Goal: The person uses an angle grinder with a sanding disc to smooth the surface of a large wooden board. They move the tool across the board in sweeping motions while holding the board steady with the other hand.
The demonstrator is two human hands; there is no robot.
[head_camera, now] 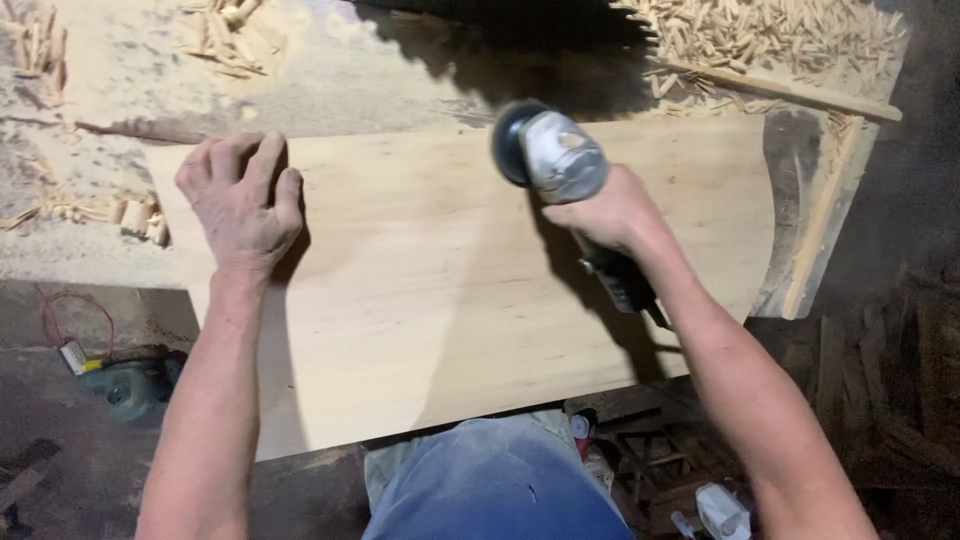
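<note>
A pale wooden board (430,290) with a curved right edge lies across a dusty workbench (330,80). My left hand (242,200) presses flat on the board's far left corner, fingers spread. My right hand (605,210) grips the body of an angle grinder (550,155) with a silver head and black disc guard, held over the board's far middle part. The grinder's black rear and cord run back under my right forearm.
Sawdust and small wood offcuts (770,35) cover the bench at the back. A wooden strip (790,95) lies at the far right. On the floor sit a dark power tool with red wire (125,380) at the left and clutter (700,500) at the lower right.
</note>
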